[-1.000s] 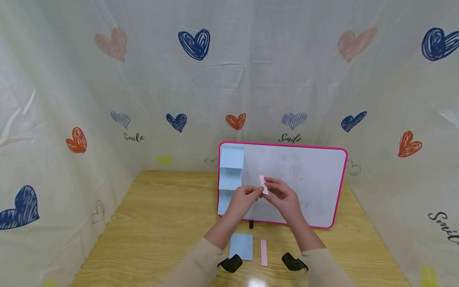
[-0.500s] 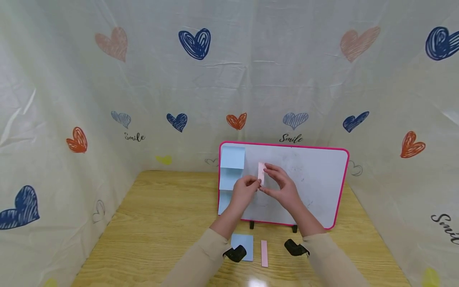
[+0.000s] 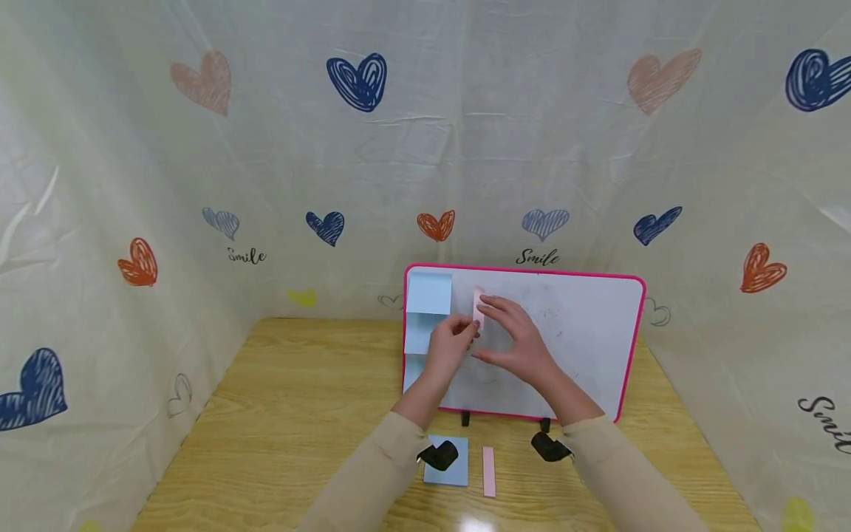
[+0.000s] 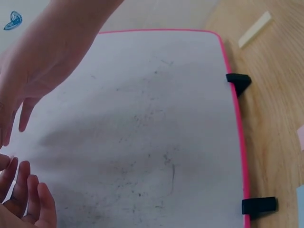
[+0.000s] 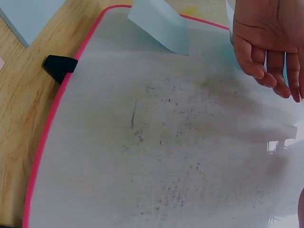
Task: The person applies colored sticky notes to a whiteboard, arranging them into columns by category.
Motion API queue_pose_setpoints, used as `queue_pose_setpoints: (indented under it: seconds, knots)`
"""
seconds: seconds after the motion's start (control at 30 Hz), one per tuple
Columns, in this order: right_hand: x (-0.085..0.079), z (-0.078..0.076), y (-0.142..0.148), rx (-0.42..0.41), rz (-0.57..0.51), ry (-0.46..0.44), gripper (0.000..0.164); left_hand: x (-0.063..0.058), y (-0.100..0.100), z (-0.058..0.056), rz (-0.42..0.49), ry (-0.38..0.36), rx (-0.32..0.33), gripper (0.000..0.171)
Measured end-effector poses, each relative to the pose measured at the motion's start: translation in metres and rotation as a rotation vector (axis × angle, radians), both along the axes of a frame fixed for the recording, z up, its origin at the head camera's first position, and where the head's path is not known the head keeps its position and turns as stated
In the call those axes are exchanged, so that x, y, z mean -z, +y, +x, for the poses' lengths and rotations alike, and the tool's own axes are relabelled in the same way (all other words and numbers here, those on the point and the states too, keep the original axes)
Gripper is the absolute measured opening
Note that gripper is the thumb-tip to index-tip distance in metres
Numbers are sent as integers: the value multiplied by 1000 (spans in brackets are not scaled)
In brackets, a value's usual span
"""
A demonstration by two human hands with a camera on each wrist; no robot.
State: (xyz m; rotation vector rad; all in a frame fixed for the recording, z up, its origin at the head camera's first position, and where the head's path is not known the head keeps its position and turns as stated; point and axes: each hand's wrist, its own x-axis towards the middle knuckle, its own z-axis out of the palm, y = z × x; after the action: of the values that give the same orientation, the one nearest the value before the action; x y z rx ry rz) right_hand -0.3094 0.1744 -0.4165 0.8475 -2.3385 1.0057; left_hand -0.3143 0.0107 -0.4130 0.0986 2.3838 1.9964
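My left hand (image 3: pixel 447 346) pinches the lower end of a narrow pink sticky note (image 3: pixel 477 300) in front of the whiteboard (image 3: pixel 585 332). At the note's right edge, the fingertips of my right hand (image 3: pixel 521 341) touch or nearly touch it; its fingers are extended and the thumb is spread well away. I cannot tell whether the note lies against the board. In the left wrist view, my left hand (image 4: pixel 31 199) and right hand (image 4: pixel 45 61) appear at the left side. The right wrist view shows my left hand (image 5: pixel 270 47) with bent fingers; the pink note is not discernible there.
Light blue sticky notes (image 3: pixel 428 293) form a column down the board's left edge. Black feet (image 3: pixel 465 419) hold the board up. A blue note pad (image 3: pixel 452 476) and a pink strip pad (image 3: pixel 488 473) lie on the wooden table (image 3: pixel 319 414). A heart-printed curtain (image 3: pixel 465 162) surrounds it.
Both hands have moved up and slightly left with the pink note, which now stands more upright. My right thumb has drawn away from the note's lower end.
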Motion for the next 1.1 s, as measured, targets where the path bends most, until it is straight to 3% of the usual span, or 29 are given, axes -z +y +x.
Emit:
queue_pose_setpoints:
  seconds: [0.13, 0.23, 0.53, 1.1]
  knots:
    - [-2, -8, 0, -42, 74, 111, 82, 1, 0, -6, 10, 29, 2, 19]
    - [-4, -14, 0, -62, 119, 146, 87, 2, 1, -9, 35, 34, -6, 19]
    - [-14, -22, -4, -13, 262, 100, 99, 3, 1, -13, 72, 58, -31, 20]
    - [-16, -32, -7, 24, 352, 81, 100, 5, 0, -17, 69, 69, -34, 20]
